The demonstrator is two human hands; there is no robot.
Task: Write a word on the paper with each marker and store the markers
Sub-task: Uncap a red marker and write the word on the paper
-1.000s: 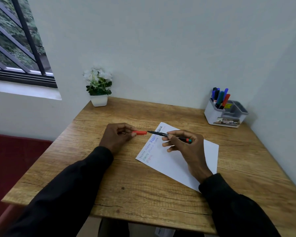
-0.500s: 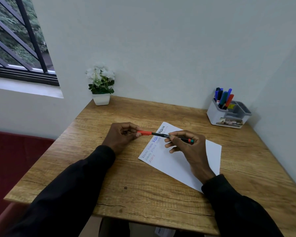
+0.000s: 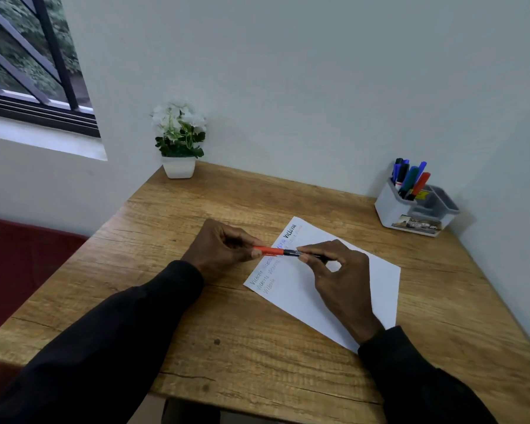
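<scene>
Above the written corner of the paper (image 3: pixel 364 289), holds a black marker (image 3: pixel 289 252) level between both hands. Pinches its red cap (image 3: pixel 268 250) with left hand (image 3: pixel 221 249) fingertips, cap meeting the barrel; grips the barrel in the curled right hand (image 3: pixel 340 276). Paper flat on wooden table (image 3: pixel 227 347). At far right corner, grey organizer (image 3: pixel 410 215) with more markers (image 3: pixel 410 180) standing inside; at far left, potted flowers (image 3: pixel 179 139).
</scene>
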